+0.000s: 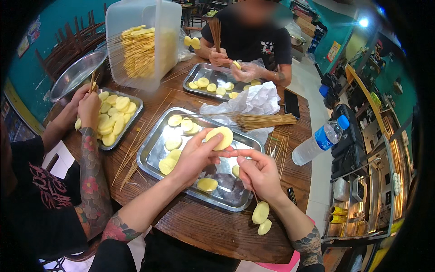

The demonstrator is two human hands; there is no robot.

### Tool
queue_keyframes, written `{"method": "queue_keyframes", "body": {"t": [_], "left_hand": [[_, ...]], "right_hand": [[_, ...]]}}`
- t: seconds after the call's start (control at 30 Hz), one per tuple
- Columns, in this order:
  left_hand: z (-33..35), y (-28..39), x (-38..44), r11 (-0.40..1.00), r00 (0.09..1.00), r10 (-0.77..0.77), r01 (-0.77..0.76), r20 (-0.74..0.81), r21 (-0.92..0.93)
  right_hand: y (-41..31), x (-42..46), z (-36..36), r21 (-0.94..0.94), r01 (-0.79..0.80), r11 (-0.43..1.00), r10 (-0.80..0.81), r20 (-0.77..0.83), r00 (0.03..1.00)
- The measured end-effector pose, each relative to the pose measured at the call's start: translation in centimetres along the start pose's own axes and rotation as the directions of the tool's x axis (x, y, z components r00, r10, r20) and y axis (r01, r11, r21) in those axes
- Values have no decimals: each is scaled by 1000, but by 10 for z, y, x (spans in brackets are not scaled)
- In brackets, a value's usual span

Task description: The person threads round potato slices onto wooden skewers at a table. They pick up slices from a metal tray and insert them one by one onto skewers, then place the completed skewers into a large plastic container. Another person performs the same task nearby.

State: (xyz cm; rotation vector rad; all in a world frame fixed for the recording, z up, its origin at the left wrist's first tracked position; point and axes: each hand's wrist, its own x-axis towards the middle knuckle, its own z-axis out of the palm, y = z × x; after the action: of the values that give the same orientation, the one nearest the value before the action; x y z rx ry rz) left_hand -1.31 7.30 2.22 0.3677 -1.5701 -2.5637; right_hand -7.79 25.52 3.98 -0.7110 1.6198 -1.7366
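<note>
My left hand [198, 153] pinches a round potato slice [222, 137] between thumb and fingers, above a steel tray [200, 200]. Close beside it, my right hand [260, 171] grips a thin wooden skewer [254, 194], whose lower part hangs below the hand with two potato slices [261, 212] on it. The upper end of the skewer is hidden by my fingers. Several slices lie in the tray, among them one near its front edge [207, 184].
A bundle of skewers [268, 121] lies on crumpled paper [261, 98]. A water bottle [314, 142] and phone [291, 103] stand and lie at right. Two co-workers, with trays [139, 102], sit left and opposite. A plastic tub [136, 13] holds skewered slices behind.
</note>
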Motion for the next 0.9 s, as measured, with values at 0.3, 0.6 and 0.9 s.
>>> {"method": "queue_keyframes", "body": {"t": [0.3, 0.6, 0.9], "left_hand": [[-2, -2, 2, 978, 999, -6, 14, 39, -209], [3, -6, 0, 982, 1000, 3, -1, 9, -187], [4, -8, 1, 988, 1000, 4, -5, -8, -154]], "right_hand": [[10, -1, 6, -47, -49, 998, 51, 44, 998], [15, 2, 11, -68, -32, 997, 35, 38, 999], [15, 2, 12, -80, -35, 996, 37, 27, 999]]}}
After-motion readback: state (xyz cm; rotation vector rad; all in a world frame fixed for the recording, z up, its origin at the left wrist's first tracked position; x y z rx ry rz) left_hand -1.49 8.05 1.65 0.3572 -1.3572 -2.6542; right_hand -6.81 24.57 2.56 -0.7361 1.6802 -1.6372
